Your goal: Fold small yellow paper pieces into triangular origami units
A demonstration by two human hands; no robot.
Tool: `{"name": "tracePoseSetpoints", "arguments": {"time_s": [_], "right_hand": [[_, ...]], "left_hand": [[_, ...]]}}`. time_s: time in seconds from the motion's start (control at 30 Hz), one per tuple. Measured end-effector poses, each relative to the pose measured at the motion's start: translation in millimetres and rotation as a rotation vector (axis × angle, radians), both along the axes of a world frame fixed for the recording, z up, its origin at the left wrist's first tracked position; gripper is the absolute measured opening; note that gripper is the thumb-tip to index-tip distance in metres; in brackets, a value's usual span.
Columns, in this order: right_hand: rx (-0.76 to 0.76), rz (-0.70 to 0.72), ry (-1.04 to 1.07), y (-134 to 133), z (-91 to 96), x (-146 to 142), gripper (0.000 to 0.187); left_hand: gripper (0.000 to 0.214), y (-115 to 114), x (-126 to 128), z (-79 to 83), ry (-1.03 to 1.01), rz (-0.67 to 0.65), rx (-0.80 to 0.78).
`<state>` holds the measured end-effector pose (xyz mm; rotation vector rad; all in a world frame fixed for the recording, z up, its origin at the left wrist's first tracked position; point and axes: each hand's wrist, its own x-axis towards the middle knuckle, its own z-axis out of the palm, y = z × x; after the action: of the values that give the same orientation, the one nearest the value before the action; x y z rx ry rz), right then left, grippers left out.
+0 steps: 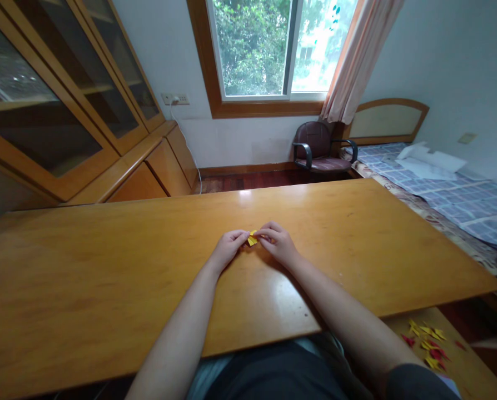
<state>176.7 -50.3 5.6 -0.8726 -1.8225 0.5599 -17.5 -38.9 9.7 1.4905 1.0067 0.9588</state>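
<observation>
Both hands at centre of frame, just over the tabletop (107,278); forearms run in from the bottom edge. Left hand (228,248) pinches a small yellow folded piece (252,239) between thumb and forefinger, on its left side. Right hand (278,243) grasps the same piece from the right, thumb and fingertips together at its edge. Piece lies between the two, mid-frame; fold detail too small to read. Lower right of frame: lower wooden surface (473,368), loose scatter of yellow pieces (434,333) and red pieces (439,353), some overlapping. Upper left: glass-fronted cabinet (110,147). Top centre: window (252,50), pink curtain (359,66) at its right. Below curtain, dark red armchair (313,139); right edge, bed (452,191), checked cover.
</observation>
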Motion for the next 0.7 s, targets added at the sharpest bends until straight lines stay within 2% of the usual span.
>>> {"name": "tracePoseSetpoints", "arguments": {"time_s": [0.4, 0.7], "right_hand": [[-0.102, 0.035, 0.024, 2.1, 2.0, -0.7, 0.014], [-0.147, 0.045, 0.042, 4.3, -0.3, -1.8, 0.010]], "left_hand": [[0.038, 0.0, -0.9, -6.4, 0.158, 0.000, 0.122], [0.036, -0.3, -1.2, -6.6, 0.119, -0.017, 0.109]]}}
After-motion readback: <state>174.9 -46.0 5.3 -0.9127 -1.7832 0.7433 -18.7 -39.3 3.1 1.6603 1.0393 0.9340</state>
